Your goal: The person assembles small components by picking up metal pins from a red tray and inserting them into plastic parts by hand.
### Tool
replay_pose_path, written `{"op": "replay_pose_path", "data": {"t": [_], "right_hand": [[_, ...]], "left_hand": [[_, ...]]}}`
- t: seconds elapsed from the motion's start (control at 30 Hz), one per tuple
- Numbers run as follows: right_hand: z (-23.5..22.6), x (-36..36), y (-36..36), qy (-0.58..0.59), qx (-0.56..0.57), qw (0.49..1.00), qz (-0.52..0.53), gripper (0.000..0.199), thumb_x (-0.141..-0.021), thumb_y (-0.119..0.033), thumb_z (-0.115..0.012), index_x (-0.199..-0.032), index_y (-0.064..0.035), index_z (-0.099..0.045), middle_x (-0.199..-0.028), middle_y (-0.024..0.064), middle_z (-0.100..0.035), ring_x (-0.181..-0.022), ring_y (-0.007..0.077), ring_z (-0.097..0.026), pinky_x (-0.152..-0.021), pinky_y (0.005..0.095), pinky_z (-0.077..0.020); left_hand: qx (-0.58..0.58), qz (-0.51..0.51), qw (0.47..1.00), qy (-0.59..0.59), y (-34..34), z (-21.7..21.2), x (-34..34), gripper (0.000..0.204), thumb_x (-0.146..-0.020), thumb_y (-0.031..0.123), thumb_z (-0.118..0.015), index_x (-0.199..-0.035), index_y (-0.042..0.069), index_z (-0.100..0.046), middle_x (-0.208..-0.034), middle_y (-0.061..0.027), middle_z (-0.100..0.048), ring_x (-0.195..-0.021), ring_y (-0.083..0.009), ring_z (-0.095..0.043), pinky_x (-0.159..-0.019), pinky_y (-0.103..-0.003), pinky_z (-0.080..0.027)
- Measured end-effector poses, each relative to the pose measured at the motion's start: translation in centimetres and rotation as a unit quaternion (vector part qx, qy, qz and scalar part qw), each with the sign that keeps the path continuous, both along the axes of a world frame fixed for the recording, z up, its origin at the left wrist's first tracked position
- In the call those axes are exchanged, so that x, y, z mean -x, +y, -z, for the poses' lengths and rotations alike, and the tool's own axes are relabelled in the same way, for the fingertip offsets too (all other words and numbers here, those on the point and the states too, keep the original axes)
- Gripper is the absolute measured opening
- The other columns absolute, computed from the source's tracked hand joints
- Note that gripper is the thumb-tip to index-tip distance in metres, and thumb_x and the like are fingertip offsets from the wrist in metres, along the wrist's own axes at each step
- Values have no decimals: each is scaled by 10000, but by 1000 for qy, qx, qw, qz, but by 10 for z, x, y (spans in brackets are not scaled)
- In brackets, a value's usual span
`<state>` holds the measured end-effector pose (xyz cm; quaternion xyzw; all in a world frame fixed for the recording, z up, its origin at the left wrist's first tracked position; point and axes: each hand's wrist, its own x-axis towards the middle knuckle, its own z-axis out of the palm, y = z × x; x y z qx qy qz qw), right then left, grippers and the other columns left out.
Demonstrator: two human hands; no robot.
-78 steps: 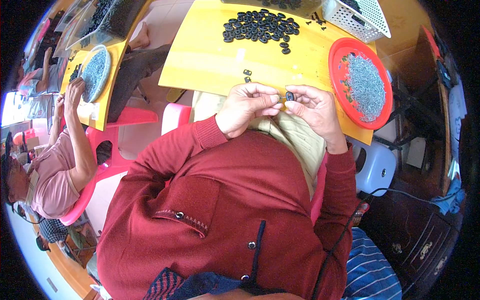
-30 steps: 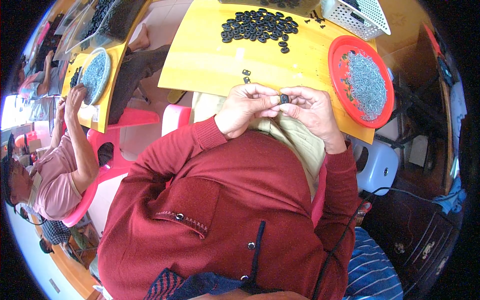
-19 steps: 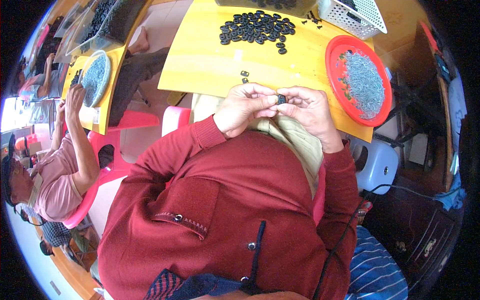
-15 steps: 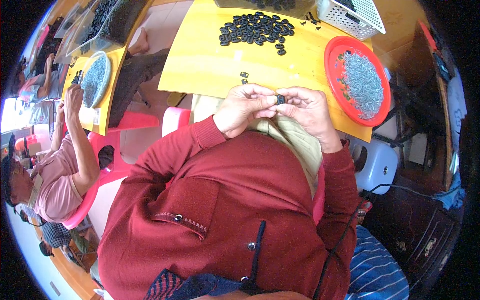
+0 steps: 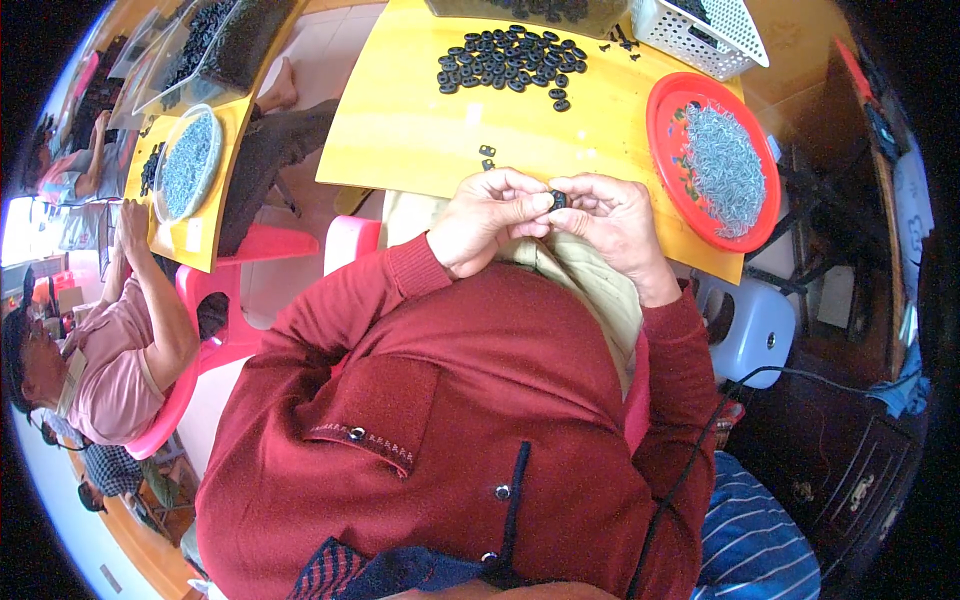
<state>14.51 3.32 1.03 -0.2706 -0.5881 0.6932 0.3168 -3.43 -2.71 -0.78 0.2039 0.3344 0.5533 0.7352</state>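
Note:
Both hands meet just below the near edge of the yellow table (image 5: 400, 140). My left hand (image 5: 490, 215) and my right hand (image 5: 610, 215) pinch one small black ring-shaped part (image 5: 559, 199) between their fingertips. Two more small black parts (image 5: 487, 157) lie on the table just beyond my left hand. A pile of several black rings (image 5: 510, 58) is spread at the table's far side. A red tray (image 5: 664, 120) of small grey metal pieces stands to the right of my right hand.
A white perforated basket (image 5: 710, 30) stands at the far right of the table. A white stool (image 5: 750, 330) is below the tray. On the left, another person in pink sits on a pink chair (image 5: 215, 300) at a second yellow table (image 5: 185, 235) with a bowl of grey pieces (image 5: 188, 160).
My hands have stayed together on the small black part, shifting only slightly. The person on the left has moved an arm a little.

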Motion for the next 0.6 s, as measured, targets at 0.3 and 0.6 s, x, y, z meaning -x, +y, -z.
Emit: {"op": "replay_pose_path", "data": {"t": [0.3,0.6], "right_hand": [[-2,-1,3,-32,-125,992,15,223,-805,-64,-689,-1015,0,-655,-986,41,-599,-862,98,-590,-687,222,-515],[-1,4,-2,-8,-112,993,23,237,-777,-68,-711,-999,-1,-662,-1000,42,-572,-836,92,-553,-684,212,-493]], "left_hand": [[-6,33,997,-72,2,0,-1,111,-882,57,-599,-986,20,-584,-932,-82,-632,-843,-161,-636,-756,-271,-559],[-38,67,993,-85,3,0,3,57,-886,85,-599,-897,60,-550,-1006,-102,-618,-933,-173,-614,-827,-301,-531]]}}
